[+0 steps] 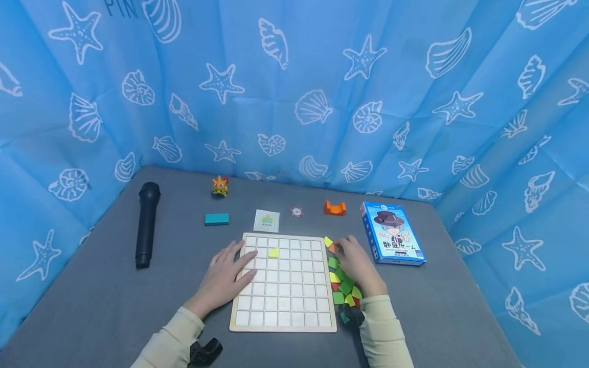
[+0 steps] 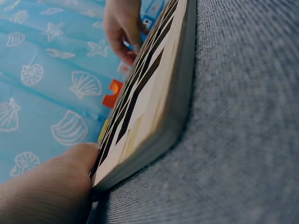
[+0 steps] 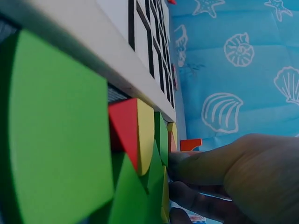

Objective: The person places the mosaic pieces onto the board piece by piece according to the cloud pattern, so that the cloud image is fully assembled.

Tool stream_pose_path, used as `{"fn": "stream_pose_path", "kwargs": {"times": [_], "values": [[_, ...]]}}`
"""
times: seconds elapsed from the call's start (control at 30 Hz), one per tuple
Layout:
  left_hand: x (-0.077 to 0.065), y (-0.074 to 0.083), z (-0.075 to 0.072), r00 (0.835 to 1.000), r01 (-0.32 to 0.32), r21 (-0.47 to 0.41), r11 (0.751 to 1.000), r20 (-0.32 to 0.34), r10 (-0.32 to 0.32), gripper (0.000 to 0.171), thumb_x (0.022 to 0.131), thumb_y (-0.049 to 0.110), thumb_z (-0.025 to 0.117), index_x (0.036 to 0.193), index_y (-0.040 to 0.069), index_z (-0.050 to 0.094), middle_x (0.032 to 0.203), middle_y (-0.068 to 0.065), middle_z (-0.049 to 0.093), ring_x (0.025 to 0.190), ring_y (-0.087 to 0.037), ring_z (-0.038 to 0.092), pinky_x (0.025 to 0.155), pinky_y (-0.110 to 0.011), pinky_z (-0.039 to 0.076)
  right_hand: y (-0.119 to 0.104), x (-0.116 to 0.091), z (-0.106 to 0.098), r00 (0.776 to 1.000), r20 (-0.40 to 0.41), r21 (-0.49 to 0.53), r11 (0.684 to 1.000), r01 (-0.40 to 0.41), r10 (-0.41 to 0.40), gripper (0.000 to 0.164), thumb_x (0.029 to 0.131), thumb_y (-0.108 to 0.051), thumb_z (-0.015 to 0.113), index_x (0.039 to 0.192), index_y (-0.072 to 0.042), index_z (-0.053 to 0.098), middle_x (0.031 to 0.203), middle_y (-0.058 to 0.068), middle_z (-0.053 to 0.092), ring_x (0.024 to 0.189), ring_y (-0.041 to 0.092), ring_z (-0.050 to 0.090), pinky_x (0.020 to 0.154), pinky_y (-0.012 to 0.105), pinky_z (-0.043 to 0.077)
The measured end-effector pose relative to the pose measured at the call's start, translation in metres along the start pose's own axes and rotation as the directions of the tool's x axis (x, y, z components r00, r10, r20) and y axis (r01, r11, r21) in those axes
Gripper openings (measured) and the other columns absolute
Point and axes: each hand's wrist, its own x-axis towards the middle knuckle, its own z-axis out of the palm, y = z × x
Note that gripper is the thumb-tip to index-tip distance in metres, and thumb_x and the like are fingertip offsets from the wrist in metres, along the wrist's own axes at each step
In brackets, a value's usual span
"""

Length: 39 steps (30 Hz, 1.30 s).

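Observation:
My left hand (image 1: 224,280) rests with spread fingers on the left side of a white gridded board (image 1: 282,328); its thumb side shows in the left wrist view. A single yellow block (image 1: 273,252) sits in one of the upper squares. Beyond the board's right edge, my right hand (image 1: 358,261) bends its fingers down to an orange block (image 1: 332,249) and pinches it; the fingertips are partly hidden. Loose green blocks (image 1: 345,287), with yellow and red ones, lie below that hand along the edge. A red block (image 3: 124,123) shows close up in the right wrist view.
Behind the board are a pattern card (image 1: 266,221), a teal block (image 1: 217,219), a round token (image 1: 296,211), an orange arch (image 1: 334,208) and a toy figure (image 1: 220,186). A microphone (image 1: 148,225) lies left, a blue game box (image 1: 393,234) right.

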Motion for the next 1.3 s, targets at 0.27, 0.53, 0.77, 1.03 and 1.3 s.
{"fn": "stream_pose_path", "kwargs": {"times": [0.27, 0.53, 0.77, 1.03, 1.3], "values": [[0.003, 0.001, 0.001, 1.0, -0.003, 0.001, 1.0, -0.011, 0.003, 0.05, 0.096, 0.048, 0.051, 0.141, 0.028, 0.049, 0.154, -0.01, 0.032, 0.143, -0.034, 0.024, 0.109, -0.06, 0.023, 0.001, 0.002, -0.002, 1.0, -0.009, -0.026, 1.0, -0.005, 0.005, 0.028, 0.094, -0.013, 0.061, 0.122, -0.007, 0.062, 0.116, 0.01, 0.055, 0.096, 0.023, 0.056, 0.087, 0.043, 0.053], [0.0, -0.002, 0.001, 1.0, -0.02, 0.012, 1.0, -0.018, 0.021, 0.05, 0.095, 0.048, 0.052, 0.141, 0.026, 0.05, 0.154, -0.011, 0.032, 0.143, -0.035, 0.024, 0.108, -0.061, 0.023, 0.003, 0.0, -0.004, 0.999, -0.026, -0.07, 0.997, 0.024, -0.026, 0.026, 0.093, -0.01, 0.062, 0.117, -0.003, 0.064, 0.108, 0.01, 0.057, 0.09, 0.022, 0.057, 0.081, 0.04, 0.054], [0.002, -0.003, -0.003, 1.0, -0.012, 0.015, 1.0, 0.002, 0.012, 0.051, 0.096, 0.05, 0.049, 0.142, 0.028, 0.048, 0.155, -0.009, 0.03, 0.144, -0.033, 0.022, 0.11, -0.06, 0.022, -0.018, -0.002, -0.018, 0.991, -0.033, -0.022, 0.991, 0.131, -0.132, 0.027, 0.095, -0.01, 0.059, 0.121, -0.003, 0.062, 0.111, 0.01, 0.056, 0.096, 0.022, 0.059, 0.085, 0.04, 0.054], [0.001, -0.002, 0.001, 1.0, -0.016, 0.003, 1.0, 0.0, 0.016, 0.05, 0.096, 0.05, 0.05, 0.142, 0.029, 0.048, 0.155, -0.008, 0.031, 0.144, -0.033, 0.022, 0.11, -0.06, 0.022, -0.06, -0.006, -0.013, 0.922, 0.015, -0.065, 0.919, 0.388, -0.388, 0.022, 0.093, -0.008, 0.062, 0.114, -0.01, 0.065, 0.107, 0.003, 0.058, 0.092, 0.015, 0.056, 0.084, 0.033, 0.054], [0.0, -0.001, 0.001, 1.0, 0.0, 0.004, 1.0, 0.0, 0.0, 0.05, 0.096, 0.051, 0.049, 0.142, 0.029, 0.048, 0.155, -0.008, 0.031, 0.144, -0.033, 0.022, 0.11, -0.059, 0.022, -0.072, 0.001, 0.011, 0.903, 0.063, 0.042, 0.905, 0.423, -0.425, 0.018, 0.092, -0.017, 0.065, 0.11, -0.012, 0.066, 0.101, 0.0, 0.059, 0.09, 0.015, 0.057, 0.083, 0.036, 0.053]]}}
